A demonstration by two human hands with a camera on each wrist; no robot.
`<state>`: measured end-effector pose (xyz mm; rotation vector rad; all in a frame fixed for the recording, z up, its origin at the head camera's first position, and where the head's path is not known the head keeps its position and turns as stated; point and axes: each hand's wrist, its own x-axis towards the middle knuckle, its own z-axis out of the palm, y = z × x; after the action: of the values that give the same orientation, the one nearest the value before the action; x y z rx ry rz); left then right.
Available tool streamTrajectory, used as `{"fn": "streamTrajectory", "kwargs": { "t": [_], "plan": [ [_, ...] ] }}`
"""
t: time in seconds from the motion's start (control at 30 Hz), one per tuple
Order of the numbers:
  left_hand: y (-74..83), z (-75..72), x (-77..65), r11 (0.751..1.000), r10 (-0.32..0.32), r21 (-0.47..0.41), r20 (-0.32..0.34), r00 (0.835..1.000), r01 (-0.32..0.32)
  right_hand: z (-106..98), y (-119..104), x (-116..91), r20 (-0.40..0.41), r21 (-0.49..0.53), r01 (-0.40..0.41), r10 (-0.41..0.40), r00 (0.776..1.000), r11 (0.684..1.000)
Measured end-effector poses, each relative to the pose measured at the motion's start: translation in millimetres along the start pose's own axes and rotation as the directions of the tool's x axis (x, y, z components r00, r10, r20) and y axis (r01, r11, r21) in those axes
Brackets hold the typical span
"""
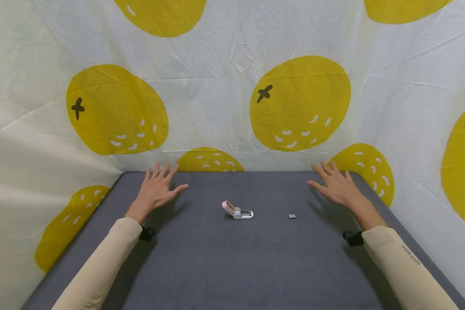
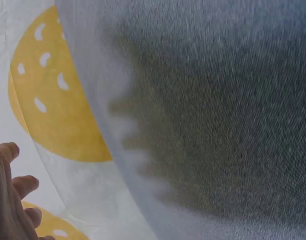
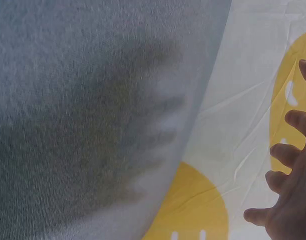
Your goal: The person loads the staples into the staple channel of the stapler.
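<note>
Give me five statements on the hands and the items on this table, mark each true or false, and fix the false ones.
1. The left hand and the right hand are apart, both with fingers spread. True.
2. The pink-and-white gadget rests on the grey tabletop. True.
3. The gadget's pink flap lies folded flat. False: it is tilted up.
4. A small flat piece lies to the gadget's right in the head view. True.
5. The right hand grips the gadget. False: neither hand holds anything.
</note>
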<state>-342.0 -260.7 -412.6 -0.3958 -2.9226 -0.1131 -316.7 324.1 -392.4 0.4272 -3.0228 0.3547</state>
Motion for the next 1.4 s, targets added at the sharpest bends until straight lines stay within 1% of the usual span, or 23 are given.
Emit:
{"fn": "streamTrajectory", "kwargs": {
  "t": [0.1, 0.3, 0.43, 0.6, 0.67, 0.87, 0.97, 1.03, 1.1, 1.17, 1.2, 1.27, 1.4],
  "plan": [
    [4.3, -0.2, -2.2, 1.000, 0.008, -0.006, 0.003, 1.000, -0.008, 2.1, -7.0, -2.2, -0.011, 0.003, 0.009, -0.009, 1.000, 1.000],
    [16.1, -0.7, -6.3, 0.999, 0.030, -0.026, -0.022, 0.999, -0.030, 8.0, -20.9, -6.6, -0.027, 0.013, 0.031, -0.030, 0.999, 0.999],
    [26.9, -1.5, -8.6, 0.998, 0.058, -0.035, -0.046, 0.997, -0.060, 10.6, -31.3, -10.2, -0.021, 0.027, 0.060, -0.060, 0.998, 0.998],
    [41.0, -0.4, -13.8, 0.994, 0.099, -0.045, -0.060, 0.993, -0.102, 13.9, -46.5, -12.8, 0.015, 0.085, 0.076, -0.078, 0.997, 0.993],
    [46.7, 1.3, -16.3, 0.992, 0.108, -0.062, -0.065, 0.992, -0.112, 17.1, -52.0, -12.9, 0.022, 0.116, 0.081, -0.084, 0.996, 0.990],
    [64.9, 9.5, -21.9, 0.978, 0.152, -0.129, -0.083, 0.985, -0.162, 32.3, -64.0, -14.6, 0.010, 0.181, 0.109, -0.112, 0.994, 0.977],
    [73.6, 13.4, -23.8, 0.972, 0.150, -0.172, -0.066, 0.986, -0.159, 40.0, -68.2, -15.5, 0.020, 0.207, 0.118, -0.125, 0.992, 0.971],
    [79.2, 15.1, -24.7, 0.963, 0.137, -0.229, -0.042, 0.990, -0.143, 44.5, -70.4, -15.0, 0.034, 0.217, 0.130, -0.140, 0.990, 0.967],
    [84.8, 16.3, -24.7, 0.943, 0.128, -0.306, -0.018, 0.992, -0.128, 48.1, -71.8, -14.3, 0.047, 0.220, 0.139, -0.153, 0.987, 0.966],
    [90.4, 17.3, -24.2, 0.909, 0.132, -0.398, -0.002, 0.991, -0.121, 50.2, -72.9, -13.5, 0.061, 0.222, 0.149, -0.167, 0.984, 0.963],
    [93.4, 17.6, -23.9, 0.887, 0.131, -0.447, 0.007, 0.991, -0.114, 51.1, -73.0, -13.1, 0.068, 0.225, 0.153, -0.172, 0.983, 0.962],
    [99.9, 19.2, -22.6, 0.835, 0.141, -0.540, 0.025, 0.990, -0.106, 52.2, -72.8, -12.8, 0.085, 0.229, 0.158, -0.181, 0.980, 0.961],
    [113.3, 22.9, -21.5, 0.717, 0.172, -0.693, 0.070, 0.983, -0.076, 55.0, -71.5, -13.0, 0.122, 0.228, 0.154, -0.185, 0.975, 0.961]
  ]
}}
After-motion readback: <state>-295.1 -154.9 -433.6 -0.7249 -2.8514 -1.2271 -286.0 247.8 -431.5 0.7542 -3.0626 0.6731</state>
